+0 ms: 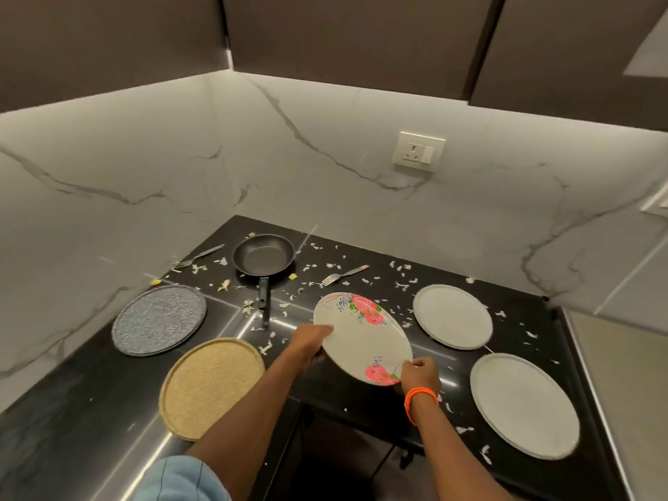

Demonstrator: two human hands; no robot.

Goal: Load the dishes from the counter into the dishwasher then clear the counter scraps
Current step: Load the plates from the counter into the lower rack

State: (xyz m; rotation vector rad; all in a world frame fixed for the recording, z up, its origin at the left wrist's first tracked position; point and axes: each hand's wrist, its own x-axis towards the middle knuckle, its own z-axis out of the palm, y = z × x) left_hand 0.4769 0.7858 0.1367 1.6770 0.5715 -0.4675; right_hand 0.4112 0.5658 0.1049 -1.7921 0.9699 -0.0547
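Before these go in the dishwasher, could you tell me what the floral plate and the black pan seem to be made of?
Floral plate: probably melamine or glazed ceramic; smooth, glossy white surface with printed pink roses, thin rim. The look leaves it open.
Black pan: likely metal with a non-stick coating; matte dark interior, and a black, plastic-looking handle.

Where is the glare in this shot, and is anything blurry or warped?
Head view: glare streaks the glossy black counter by the pan handle and beside the tan plate; an under-cabinet strip lights the marble wall evenly; the wide lens bows the cabinet edges and wall lines; the floral plate, held in both hands, looks slightly soft, as do the frame's corners.
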